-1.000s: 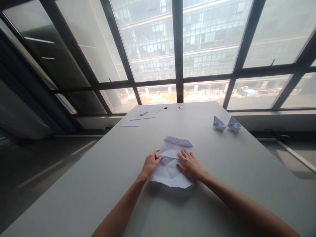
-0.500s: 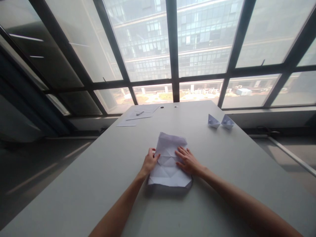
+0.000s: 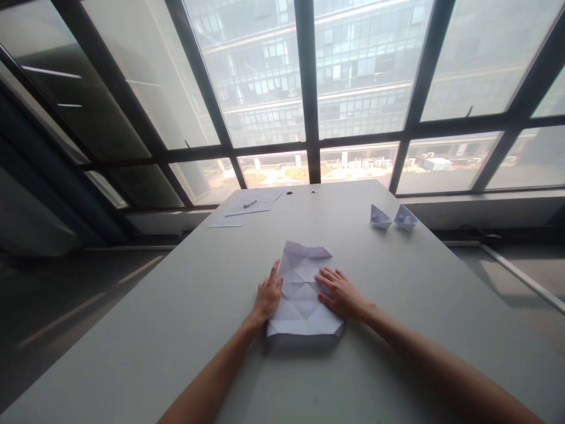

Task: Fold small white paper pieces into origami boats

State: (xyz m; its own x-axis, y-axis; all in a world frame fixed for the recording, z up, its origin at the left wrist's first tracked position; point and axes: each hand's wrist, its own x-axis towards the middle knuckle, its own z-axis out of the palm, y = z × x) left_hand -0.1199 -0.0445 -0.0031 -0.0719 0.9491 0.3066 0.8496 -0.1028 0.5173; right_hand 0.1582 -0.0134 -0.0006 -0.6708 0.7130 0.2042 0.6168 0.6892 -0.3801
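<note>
A creased white sheet of paper (image 3: 302,309) lies on the white table in front of me, its fold lines crossing in the middle and its near and far edges lifting a little. Against the paper's left edge rests my left hand (image 3: 268,296), with the index finger stretched forward and the thumb at the paper's margin. My right hand (image 3: 342,294) lies flat on the right side of the sheet, fingers spread and pointing inward. Neither hand grips the paper.
Two folded paper boats (image 3: 380,218) stand side by side at the far right of the table (image 3: 185,306). Loose paper sheets (image 3: 226,221) with a pen (image 3: 249,204) on top lie at the far left. Beyond the table's end are large windows.
My left hand's index finger has straightened forward along the paper's edge. The far edge of the paper now sits slightly nearer and its right corner is bent. My right hand has shifted slightly.
</note>
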